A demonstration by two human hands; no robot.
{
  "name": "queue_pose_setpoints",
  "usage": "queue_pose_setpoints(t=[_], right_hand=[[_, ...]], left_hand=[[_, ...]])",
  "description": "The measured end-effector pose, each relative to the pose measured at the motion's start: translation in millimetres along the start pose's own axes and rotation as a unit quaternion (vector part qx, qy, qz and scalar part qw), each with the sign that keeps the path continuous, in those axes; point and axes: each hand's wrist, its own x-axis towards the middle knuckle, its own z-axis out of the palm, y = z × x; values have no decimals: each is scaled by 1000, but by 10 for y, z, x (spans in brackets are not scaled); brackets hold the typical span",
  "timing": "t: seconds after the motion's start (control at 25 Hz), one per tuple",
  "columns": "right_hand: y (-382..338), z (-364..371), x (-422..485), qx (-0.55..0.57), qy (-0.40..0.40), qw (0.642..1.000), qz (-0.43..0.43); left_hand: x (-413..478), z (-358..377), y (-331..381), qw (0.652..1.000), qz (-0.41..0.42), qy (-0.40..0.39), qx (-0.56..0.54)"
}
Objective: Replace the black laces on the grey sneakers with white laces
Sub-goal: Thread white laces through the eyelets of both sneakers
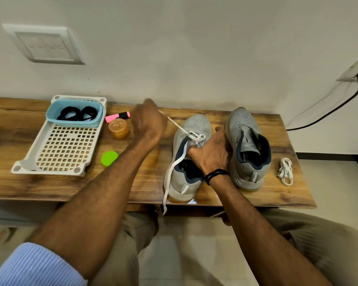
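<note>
Two grey sneakers stand side by side on the wooden table (145, 182), toes toward the wall. The left sneaker (196, 124) has a white lace (175, 168) threaded through its front eyelets. My left hand (150, 120) pinches one end of that lace and holds it taut up to the left. The other end trails over the heel and off the table's front edge. My right hand (212, 150) grips the left sneaker at its tongue. The right sneaker (246, 149) has no lace. A bundled white lace (285, 171) lies to its right. Black laces (78, 113) sit in a blue tub (74, 122).
The blue tub rests in a white perforated tray (58, 149) at the left. A pink highlighter (117, 116), an orange jar (118, 127) and a green lid (109, 158) lie between tray and sneakers. The wall stands close behind; a black cable (322, 114) hangs at right.
</note>
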Motion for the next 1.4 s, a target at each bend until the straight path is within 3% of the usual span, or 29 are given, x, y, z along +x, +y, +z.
queue_pose_setpoints(t=[0.04, 0.08, 0.16, 0.28, 0.36, 0.44, 0.52, 0.6, 0.76, 1.08, 1.28, 1.4], right_hand=[[18, 2, 7, 3, 1, 1000, 4], [31, -3, 12, 2, 6, 1000, 4], [26, -15, 5, 3, 8, 1000, -1], [-5, -15, 2, 12, -4, 1000, 1], [-13, -19, -5, 18, -8, 1000, 1], [-4, -25, -8, 21, -8, 1000, -9], [0, -26, -6, 19, -8, 1000, -15], [4, -23, 10, 14, -14, 1000, -9], [-32, -19, 37, -28, -43, 999, -6], [-140, -282, 111, -94, -83, 987, -101], [-136, -407, 241, -86, -92, 986, -105], [-140, -307, 126, -187, -72, 965, -170]], left_hand=[[93, -161, -60, 992, -80, 99, -13], [146, -283, -141, 978, -147, 148, -25], [117, -362, -265, 977, -179, 115, -16], [-52, -140, -202, 1000, -3, 1, -7], [-112, 27, -43, 987, 116, -102, -37], [-145, 129, 86, 965, 146, -217, -31], [-172, 229, 97, 950, 139, -280, 9], [-193, 245, 81, 951, 128, -279, 36], [-169, 139, 64, 976, 104, -189, 31], [-203, 93, 142, 947, 110, -301, 15], [-211, 91, 169, 955, 73, -287, 0], [-234, 71, 170, 947, 82, -309, -22]])
